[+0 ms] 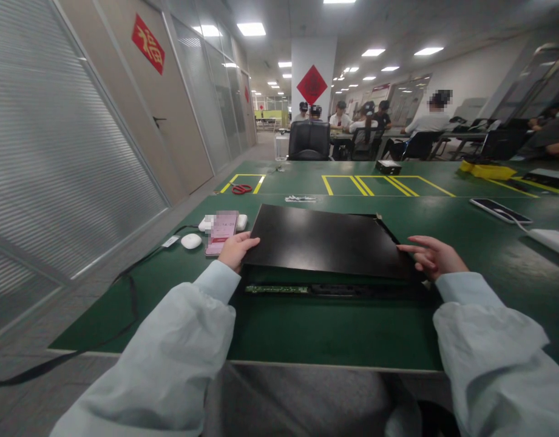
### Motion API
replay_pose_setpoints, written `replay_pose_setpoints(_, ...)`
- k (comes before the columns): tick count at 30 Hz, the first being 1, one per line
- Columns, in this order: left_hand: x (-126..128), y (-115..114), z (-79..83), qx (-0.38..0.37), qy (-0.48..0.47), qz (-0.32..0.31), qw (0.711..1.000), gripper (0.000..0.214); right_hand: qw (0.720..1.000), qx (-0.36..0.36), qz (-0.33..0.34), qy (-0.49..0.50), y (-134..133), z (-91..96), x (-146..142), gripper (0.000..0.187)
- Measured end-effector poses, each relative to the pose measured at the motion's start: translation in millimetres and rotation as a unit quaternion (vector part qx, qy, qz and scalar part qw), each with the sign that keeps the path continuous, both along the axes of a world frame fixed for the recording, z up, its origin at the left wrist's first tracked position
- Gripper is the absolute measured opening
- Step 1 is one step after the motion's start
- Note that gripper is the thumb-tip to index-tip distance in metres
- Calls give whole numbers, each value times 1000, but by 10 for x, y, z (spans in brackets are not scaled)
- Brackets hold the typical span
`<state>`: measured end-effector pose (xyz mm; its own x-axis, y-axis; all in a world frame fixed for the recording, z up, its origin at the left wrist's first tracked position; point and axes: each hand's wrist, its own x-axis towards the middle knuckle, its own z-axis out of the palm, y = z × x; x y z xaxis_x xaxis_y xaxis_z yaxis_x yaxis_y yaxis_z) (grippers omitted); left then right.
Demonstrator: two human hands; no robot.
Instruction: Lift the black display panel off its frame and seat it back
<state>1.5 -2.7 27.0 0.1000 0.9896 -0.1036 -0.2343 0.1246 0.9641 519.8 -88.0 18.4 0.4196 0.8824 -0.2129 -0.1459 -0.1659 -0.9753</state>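
A flat, glossy black screen panel [325, 240] lies tilted over a thin black frame [374, 291], its near edge raised. Through the gap below that edge shows a green circuit board strip [277, 289] on the frame's near side. My left hand [236, 250] grips the panel's left edge, thumb on top and the other fingers partly hidden. At the right edge, my right hand [436, 256] has its index finger stretched out to the panel's corner area, the other fingers loosely bent and apart. Beside my left hand lies a phone with a pink screen [222, 233].
The green table [329, 346] carries red-handled scissors [241, 189], a white rounded device [191, 241] and a black strap [133, 297] on the left. Another phone [500, 210] and a yellow object [486, 171] lie right. People sit beyond a black chair [309, 141].
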Motion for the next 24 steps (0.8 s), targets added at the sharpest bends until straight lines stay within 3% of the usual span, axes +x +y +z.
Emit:
replay_pose_setpoints(6, 1, 22, -44, -11, 10, -4, 1000, 36, 1000, 21, -8, -21, 53, -126, 94, 19)
replay_pose_setpoints(14, -10, 19, -96, 4, 22, -13, 1000, 34, 997, 18, -32, -73, 18, -69, -63, 24)
replay_pose_setpoints(20, 14, 25, -91, 13, 17, 27, 999, 51, 994, 12, -27, -104, 32, -71, -70, 24)
replay_pose_setpoints(24, 23, 38, -100, 4, 18, 41, 999, 50, 992, 4, -34, -121, 36, -79, -53, 23)
